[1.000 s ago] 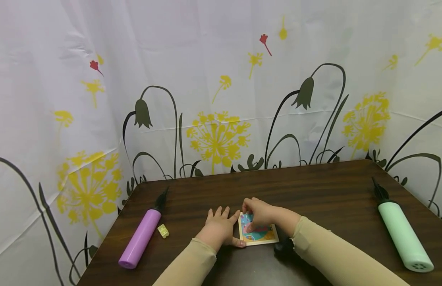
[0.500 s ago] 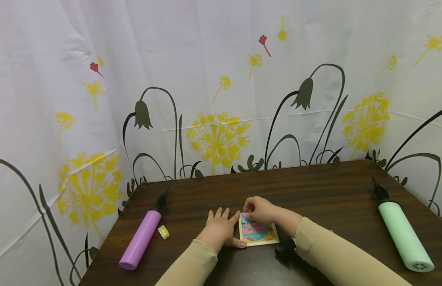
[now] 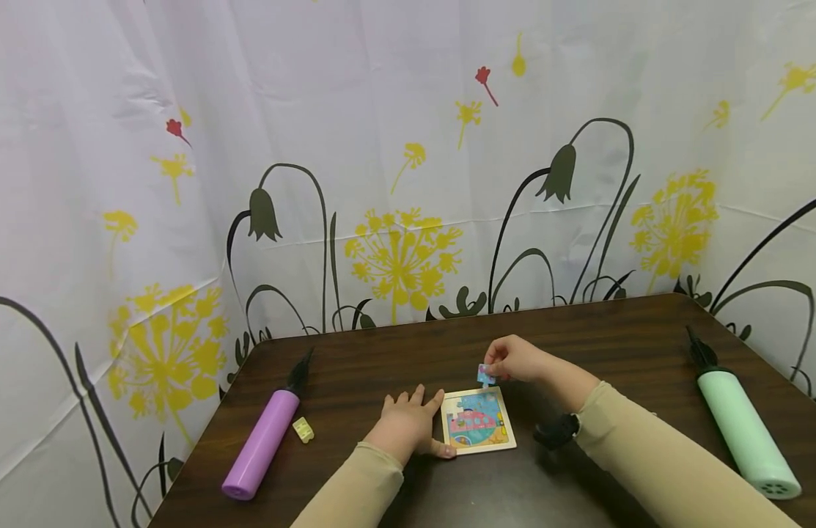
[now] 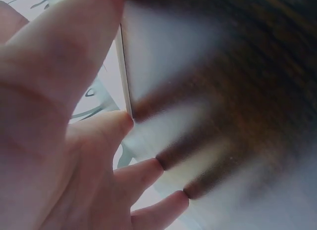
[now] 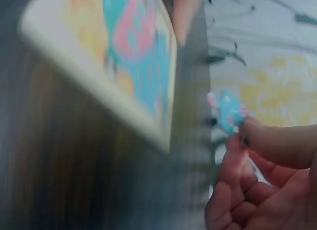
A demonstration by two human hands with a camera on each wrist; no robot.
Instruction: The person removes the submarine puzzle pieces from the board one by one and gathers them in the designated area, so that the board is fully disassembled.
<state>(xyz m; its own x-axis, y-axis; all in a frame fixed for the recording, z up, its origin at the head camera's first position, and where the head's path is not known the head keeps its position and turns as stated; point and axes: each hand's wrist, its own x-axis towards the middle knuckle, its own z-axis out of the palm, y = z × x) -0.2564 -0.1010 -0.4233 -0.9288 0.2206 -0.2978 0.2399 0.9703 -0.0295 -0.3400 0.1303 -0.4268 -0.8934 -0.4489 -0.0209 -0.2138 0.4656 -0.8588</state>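
A small square jigsaw puzzle (image 3: 476, 421) with a pale wooden frame lies on the table; its picture shows a pink figure on blue and yellow. Bare board shows at its upper left. My right hand (image 3: 518, 359) pinches a blue and pink puzzle piece (image 3: 486, 375) between thumb and fingers, just above the tray's far edge. The right wrist view shows this piece (image 5: 229, 111) held clear of the table. My left hand (image 3: 408, 425) lies with fingers spread at the tray's left side, thumb by the near left corner. In the left wrist view its fingertips (image 4: 159, 163) touch the tabletop.
On the dark wooden table (image 3: 381, 359), a purple hand pump (image 3: 262, 444) lies at the left beside a small yellow block (image 3: 303, 430). A mint green hand pump (image 3: 747, 433) lies at the right. A flowered curtain (image 3: 408, 161) hangs behind the table.
My right hand has lifted a puzzle piece out of the tray's upper left and moved it right and away, past the far edge. The left hand has stayed in place.
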